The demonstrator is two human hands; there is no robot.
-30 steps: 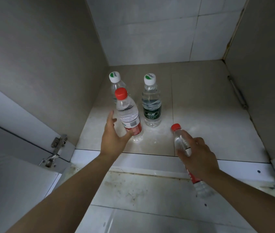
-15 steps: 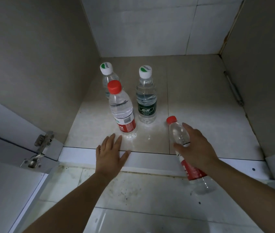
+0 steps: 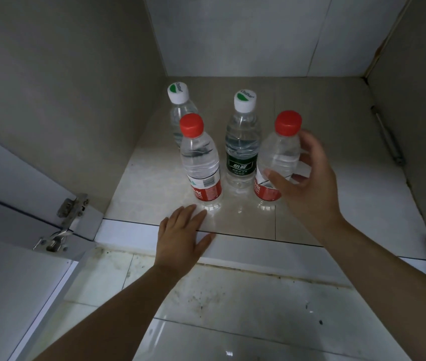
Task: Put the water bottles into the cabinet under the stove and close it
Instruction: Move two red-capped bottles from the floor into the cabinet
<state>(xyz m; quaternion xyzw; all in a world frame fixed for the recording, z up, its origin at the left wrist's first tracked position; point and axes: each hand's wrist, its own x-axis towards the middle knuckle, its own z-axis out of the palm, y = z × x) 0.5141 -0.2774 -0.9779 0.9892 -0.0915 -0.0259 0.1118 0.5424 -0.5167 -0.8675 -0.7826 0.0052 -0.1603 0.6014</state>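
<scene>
The clear, full bottle under the right hand looks fairly heavy, stiff and slick, best held around the labelled waist; its fingers curl loosely round it, though whether they grip or have let go I cannot tell. It stands upright on the cabinet floor, red-capped and red-labelled, beside three other bottles, while the left hand lies flat and empty on the front edge.

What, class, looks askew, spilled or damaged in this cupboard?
Nothing spilled or tipped: all four bottles stand upright and capped, the right hand around the right red-capped bottle. Only the floor by the sill looks grimy.
</scene>
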